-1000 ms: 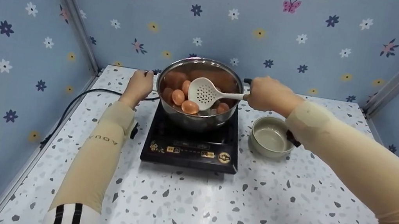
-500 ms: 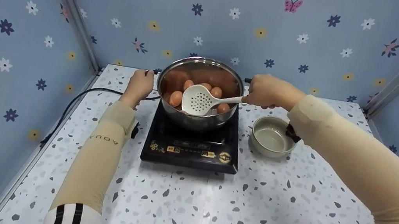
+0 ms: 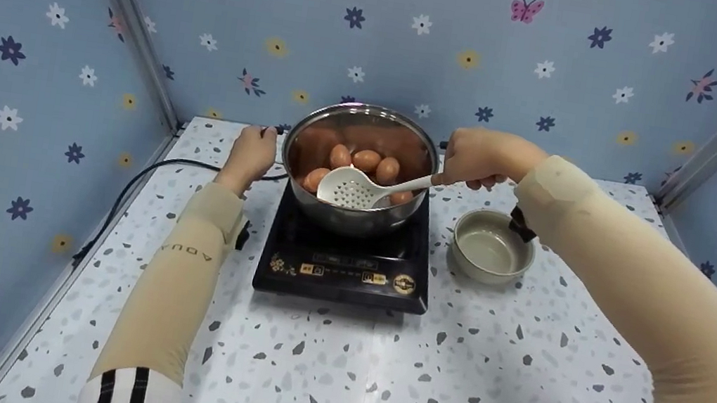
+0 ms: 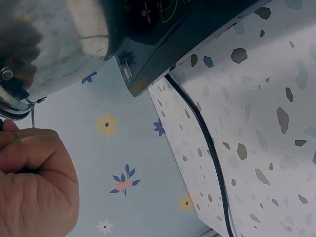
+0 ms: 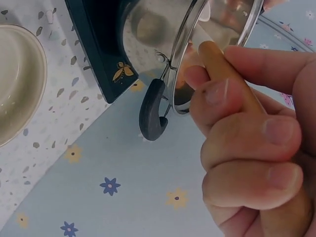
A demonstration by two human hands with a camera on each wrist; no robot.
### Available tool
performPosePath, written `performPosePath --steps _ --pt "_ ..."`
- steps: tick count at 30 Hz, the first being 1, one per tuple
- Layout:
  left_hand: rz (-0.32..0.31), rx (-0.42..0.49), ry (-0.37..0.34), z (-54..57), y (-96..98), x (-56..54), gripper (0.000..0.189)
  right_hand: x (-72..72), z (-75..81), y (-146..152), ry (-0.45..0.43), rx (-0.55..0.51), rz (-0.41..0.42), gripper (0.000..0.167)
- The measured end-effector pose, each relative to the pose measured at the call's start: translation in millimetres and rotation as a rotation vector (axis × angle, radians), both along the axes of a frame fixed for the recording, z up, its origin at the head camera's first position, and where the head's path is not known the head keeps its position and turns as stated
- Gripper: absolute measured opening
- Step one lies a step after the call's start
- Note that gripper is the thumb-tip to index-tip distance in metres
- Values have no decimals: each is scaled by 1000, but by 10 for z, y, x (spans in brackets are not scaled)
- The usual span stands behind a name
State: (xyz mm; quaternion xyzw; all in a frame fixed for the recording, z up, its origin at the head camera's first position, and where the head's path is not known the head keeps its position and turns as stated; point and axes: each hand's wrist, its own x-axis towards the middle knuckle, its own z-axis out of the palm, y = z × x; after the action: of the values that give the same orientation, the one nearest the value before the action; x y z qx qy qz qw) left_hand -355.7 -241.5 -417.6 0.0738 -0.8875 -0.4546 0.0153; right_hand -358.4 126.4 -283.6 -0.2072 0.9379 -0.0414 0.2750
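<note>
A steel pot (image 3: 355,222) stands on a black induction cooker (image 3: 340,284), with several brown eggs (image 3: 366,160) inside. My left hand (image 3: 251,153) grips the pot's left handle, and in the left wrist view its fingers are curled beside the pot wall (image 4: 59,44). My right hand (image 3: 482,157) holds a white slotted spoon (image 3: 353,189) by its wooden handle (image 5: 232,74). The spoon's bowl lies low in the pot near the front wall, in front of the eggs. The pot's black right handle (image 5: 153,111) is free beside my right hand.
A beige bowl (image 3: 492,246) stands right of the cooker, under my right forearm. A black power cord (image 3: 150,170) runs along the left side of the speckled table (image 3: 367,380). Flowered blue panels (image 3: 417,47) enclose the back and sides.
The slotted spoon has moved left and down toward the front of the pot, and the eggs have shifted. My right wrist has risen slightly. The left hand keeps its grip on the pot handle.
</note>
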Motion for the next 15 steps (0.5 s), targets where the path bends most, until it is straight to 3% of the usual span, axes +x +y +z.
performPosePath --steps 5,11,15 --pt "-10 26 -9 -7 -7 -5 55 -30 -8 -18 -50 -23 3 35" --pt "1 14 6 -6 -1 11 55 -45 -42 -21 -138 -69 -44 23" --pt "9 15 -7 2 6 24 55 -65 -80 -21 -202 -112 -72 24"
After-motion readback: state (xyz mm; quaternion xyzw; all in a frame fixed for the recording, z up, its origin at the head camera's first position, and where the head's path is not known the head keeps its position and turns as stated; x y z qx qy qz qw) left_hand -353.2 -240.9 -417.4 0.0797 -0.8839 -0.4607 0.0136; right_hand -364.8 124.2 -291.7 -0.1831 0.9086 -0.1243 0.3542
